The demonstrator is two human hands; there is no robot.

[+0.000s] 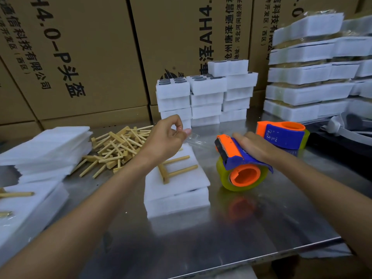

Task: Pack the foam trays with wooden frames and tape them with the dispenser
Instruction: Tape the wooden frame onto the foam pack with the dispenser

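Head view: we note the left hand [167, 137] pinching clear tape pulled from the orange-and-blue tape dispenser [241, 164], gripped by the right hand [255, 146]. White foam trays [177, 190] carrying a wooden frame [175, 168] sit mid-desk [241, 228]; we judge them light, soft, best held by edges.

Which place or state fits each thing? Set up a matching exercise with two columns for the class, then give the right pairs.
Things
1. left hand
2. right hand
3. second orange-and-blue tape dispenser
4. F-shaped wooden frame

Places or states
A. stands untouched behind the other dispenser
B. lies on top of the white foam tray
C. pinches the clear tape end
D. rests on the near orange-and-blue tape dispenser

Pairs: 1-C, 2-D, 3-A, 4-B
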